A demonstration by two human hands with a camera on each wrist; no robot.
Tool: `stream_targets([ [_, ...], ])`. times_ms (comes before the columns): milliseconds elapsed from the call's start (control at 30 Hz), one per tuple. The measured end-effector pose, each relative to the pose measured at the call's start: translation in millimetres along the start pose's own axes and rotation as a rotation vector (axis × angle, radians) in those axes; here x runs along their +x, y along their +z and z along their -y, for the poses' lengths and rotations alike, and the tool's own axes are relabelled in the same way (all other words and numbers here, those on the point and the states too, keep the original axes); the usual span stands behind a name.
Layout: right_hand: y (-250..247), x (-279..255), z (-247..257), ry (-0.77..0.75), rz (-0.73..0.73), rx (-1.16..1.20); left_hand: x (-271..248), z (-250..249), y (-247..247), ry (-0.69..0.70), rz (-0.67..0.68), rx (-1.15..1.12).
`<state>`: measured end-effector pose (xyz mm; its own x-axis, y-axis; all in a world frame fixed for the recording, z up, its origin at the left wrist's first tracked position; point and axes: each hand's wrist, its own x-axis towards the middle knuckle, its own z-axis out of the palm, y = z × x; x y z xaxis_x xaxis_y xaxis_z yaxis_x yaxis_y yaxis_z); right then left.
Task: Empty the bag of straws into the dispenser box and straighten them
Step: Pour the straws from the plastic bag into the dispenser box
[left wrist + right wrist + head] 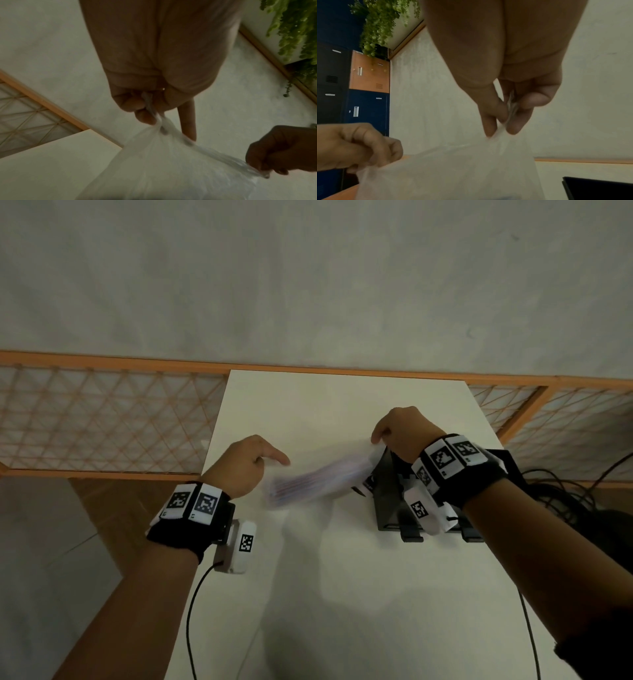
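Observation:
A clear plastic bag (318, 479) with thin striped straws inside hangs blurred above the white table (342, 594), stretched between both hands. My left hand (250, 463) pinches the bag's left corner (154, 115), index finger pointing out. My right hand (400, 433) pinches the opposite corner (510, 112) higher up, over the black dispenser box (390, 494). The bag (163, 169) fills the lower part of the left wrist view; the bag (453, 173) also spreads below the fingers in the right wrist view. The box's dark edge (597, 189) shows at the lower right.
An orange-framed lattice railing (102, 419) runs behind the table. Black cables (555, 494) lie right of the box. Lockers (366, 94) and a hanging green plant (382, 25) stand farther off. A wrist cable (191, 611) trails from my left wrist.

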<state>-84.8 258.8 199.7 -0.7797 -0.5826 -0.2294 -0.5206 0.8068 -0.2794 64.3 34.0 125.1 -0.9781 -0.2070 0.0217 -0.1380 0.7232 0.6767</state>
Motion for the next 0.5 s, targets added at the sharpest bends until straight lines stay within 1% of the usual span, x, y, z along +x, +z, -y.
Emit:
stream_targets([
  [67, -1.5, 1.7, 4.2, -0.007, -0.049, -0.015, 0.7, -3.3, 0.8, -0.053, 0.076, 0.068],
  [133, 0.5, 3.1, 8.1, -0.025, -0.048, -0.042, 2.3, -5.8, 1.9, -0.125, 0.128, 0.100],
  [200, 4.8, 3.8, 11.8, -0.043, -0.020, -0.078, 3.4, -6.2, 2.5, -0.207, 0.120, 0.120],
  [267, 9.7, 4.3, 11.9, -0.067, 0.022, -0.100, 5.6, -2.5, 2.8, -0.253, 0.023, 0.086],
  [367, 14.8, 2.1, 8.2, -0.119, 0.068, -0.095, 9.1, 3.2, 0.8, -0.285, -0.177, -0.050],
  [500, 13.5, -6.5, 5.8, -0.206, 0.046, -0.025, 10.9, 10.9, -2.5, -0.299, -0.336, -0.158],
])
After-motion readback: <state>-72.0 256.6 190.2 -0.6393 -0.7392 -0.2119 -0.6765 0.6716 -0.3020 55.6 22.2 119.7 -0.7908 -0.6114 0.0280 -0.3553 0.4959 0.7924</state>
